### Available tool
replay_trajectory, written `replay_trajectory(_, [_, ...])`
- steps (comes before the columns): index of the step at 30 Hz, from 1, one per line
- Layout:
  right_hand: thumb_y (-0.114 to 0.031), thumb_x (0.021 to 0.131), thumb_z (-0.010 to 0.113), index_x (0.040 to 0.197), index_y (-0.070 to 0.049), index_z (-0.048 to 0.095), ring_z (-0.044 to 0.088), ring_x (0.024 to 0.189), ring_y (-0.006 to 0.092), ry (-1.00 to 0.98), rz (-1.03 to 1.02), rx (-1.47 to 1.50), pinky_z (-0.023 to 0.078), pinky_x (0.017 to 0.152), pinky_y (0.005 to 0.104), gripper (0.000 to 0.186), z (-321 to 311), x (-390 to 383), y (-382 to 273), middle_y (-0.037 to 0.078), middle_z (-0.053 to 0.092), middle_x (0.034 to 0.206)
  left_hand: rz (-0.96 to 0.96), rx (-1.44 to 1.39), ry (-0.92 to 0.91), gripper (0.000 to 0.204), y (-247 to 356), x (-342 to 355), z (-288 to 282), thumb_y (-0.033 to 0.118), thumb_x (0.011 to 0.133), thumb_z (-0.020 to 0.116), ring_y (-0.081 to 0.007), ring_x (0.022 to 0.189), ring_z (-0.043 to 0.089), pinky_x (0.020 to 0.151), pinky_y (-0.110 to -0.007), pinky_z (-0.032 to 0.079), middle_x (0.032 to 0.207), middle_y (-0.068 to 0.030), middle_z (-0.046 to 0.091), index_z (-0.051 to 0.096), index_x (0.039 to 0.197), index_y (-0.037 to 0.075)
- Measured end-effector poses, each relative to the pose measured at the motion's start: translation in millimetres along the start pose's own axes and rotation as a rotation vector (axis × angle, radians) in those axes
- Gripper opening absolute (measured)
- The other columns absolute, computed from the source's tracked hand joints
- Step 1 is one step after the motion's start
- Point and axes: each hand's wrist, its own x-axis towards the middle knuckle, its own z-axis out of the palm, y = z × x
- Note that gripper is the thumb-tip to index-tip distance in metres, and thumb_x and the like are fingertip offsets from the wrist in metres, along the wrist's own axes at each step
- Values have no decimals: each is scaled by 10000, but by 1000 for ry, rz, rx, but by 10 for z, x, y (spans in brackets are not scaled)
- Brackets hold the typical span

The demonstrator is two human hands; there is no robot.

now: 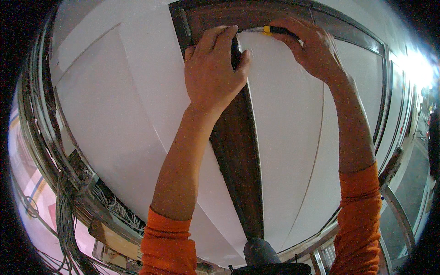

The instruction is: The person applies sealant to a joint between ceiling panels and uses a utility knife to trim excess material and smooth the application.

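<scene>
A long dark brown wood-grain strip (238, 156) runs up the middle, between white panels, to a dark crosspiece (256, 13) at the top. My left hand (213, 68) lies over the strip's upper end. Its fingers are bent against it, with the thumb along the right edge; something black shows between thumb and forefinger, and I cannot tell if it is separate from the strip. In a closed grip, my right hand (314, 48) holds a yellow-and-black handled tool (267, 30). The tool's slim metal end points left toward my left fingertips, along the crosspiece's lower edge.
White panels (288, 114) flank the strip. Bundled grey cables (68, 211) and pipes (39, 101) line the left side. Metal railings (398, 211) stand at lower right, under a bright light (417, 71). A dark cylindrical object (259, 252) sits at bottom centre.
</scene>
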Motion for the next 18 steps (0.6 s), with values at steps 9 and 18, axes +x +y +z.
replay_trajectory(9, [-240,992,677,1203,-137,719,725,1001,323,-1,-81,-91,576,882,446,239,-7,106,169,88,755,1131,-12,26,-27,535,28,25,-23,344,832,805,-300,1165,656,970,-462,503,1301,-89,660,669,1307,139])
replay_trajectory(18, [-253,1000,661,1249,-128,689,726,960,319,-105,-136,-180,584,854,438,280,-78,298,224,79,765,1091,63,28,53,517,-40,-16,40,321,817,819,-311,1097,678,860,-463,519,1233,-92,688,672,1276,135])
